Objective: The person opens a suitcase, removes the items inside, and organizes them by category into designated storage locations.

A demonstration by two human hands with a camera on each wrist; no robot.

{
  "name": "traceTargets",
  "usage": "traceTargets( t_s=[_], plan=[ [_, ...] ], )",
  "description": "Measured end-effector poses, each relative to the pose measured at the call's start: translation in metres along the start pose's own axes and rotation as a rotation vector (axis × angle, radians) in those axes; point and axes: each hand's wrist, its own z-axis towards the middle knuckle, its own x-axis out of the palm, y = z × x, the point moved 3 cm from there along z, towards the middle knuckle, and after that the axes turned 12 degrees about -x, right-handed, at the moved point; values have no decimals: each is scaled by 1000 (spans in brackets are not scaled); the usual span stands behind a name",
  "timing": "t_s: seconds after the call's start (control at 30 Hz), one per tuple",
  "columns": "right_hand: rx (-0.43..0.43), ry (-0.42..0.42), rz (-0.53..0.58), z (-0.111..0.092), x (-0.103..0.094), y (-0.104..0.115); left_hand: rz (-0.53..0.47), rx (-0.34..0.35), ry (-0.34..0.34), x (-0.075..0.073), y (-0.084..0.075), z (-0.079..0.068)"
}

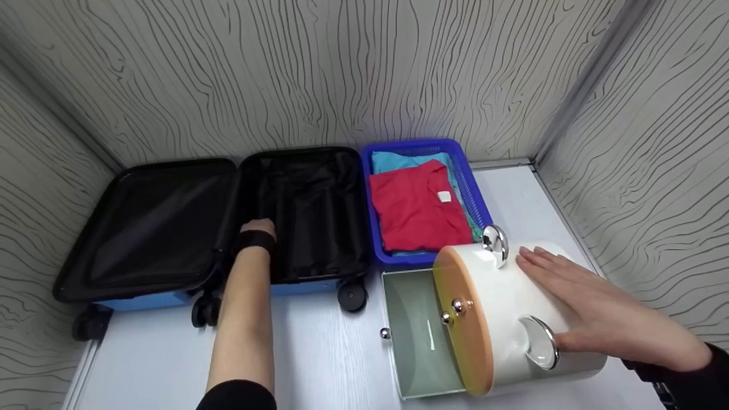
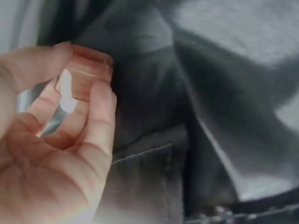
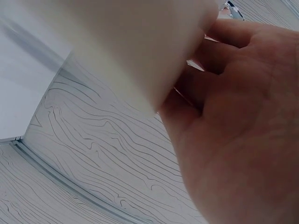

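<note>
My left hand [image 1: 259,226] reaches into the right half of an open suitcase [image 1: 310,205] with black lining. In the left wrist view its thumb and fingers pinch a small clear, pinkish container [image 2: 84,77] close to the dark lining [image 2: 149,107]. My right hand [image 1: 598,307] rests on the rounded body of a white storage box [image 1: 495,296] with its fingers extended. The box has an orange front [image 1: 464,341], silver knobs and shiny handles. A pale green drawer [image 1: 413,319] sticks out of it. The right wrist view shows the fingers against the white box [image 3: 140,42], partly hidden.
The suitcase's other half [image 1: 165,222] lies flat at left, with black wheels [image 1: 352,296] along the near side. A blue basket [image 1: 472,193] with a folded red garment [image 1: 416,208] and blue clothing stands between suitcase and box. Patterned walls [image 1: 307,74] enclose the white table [image 1: 319,353].
</note>
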Motion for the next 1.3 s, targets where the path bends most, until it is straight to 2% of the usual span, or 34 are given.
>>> traceTargets(
  t_s=[0.13,0.23,0.3,0.37,0.47,0.57,0.67,0.8,0.87,0.93,1.03,1.1,1.2,1.3],
  plan=[
    [8,16,3,2,1,-1,-71,16,-59,-17,-1,-15],
    [-2,24,-12,3,2,-1,-148,78,-138,-36,-14,-28],
    [-11,22,-21,2,1,-2,-200,155,-208,-46,-29,-38],
    [-25,16,-26,2,1,-3,-237,242,-277,-55,-46,-53],
    [-27,6,-33,2,1,-5,-258,394,-343,-62,-76,-87],
    [-13,5,-31,1,3,-5,-250,569,-390,-61,-107,-127],
    [3,14,-18,0,5,-5,-217,740,-377,-45,-134,-167],
    [-4,19,-11,2,6,-6,-119,922,-269,-5,-162,-215],
    [-13,20,-14,1,6,-7,-59,992,-230,19,-173,-231],
    [-21,22,-16,1,5,-8,-3,1035,-227,42,-182,-241],
    [-20,28,-10,1,5,-9,64,1037,-222,70,-192,-248],
    [-12,32,0,2,5,-9,97,1018,-214,83,-197,-249],
    [3,44,14,2,6,-8,143,989,-211,94,-203,-249],
    [11,45,25,2,6,-7,185,966,-223,100,-207,-250]
  ],
)
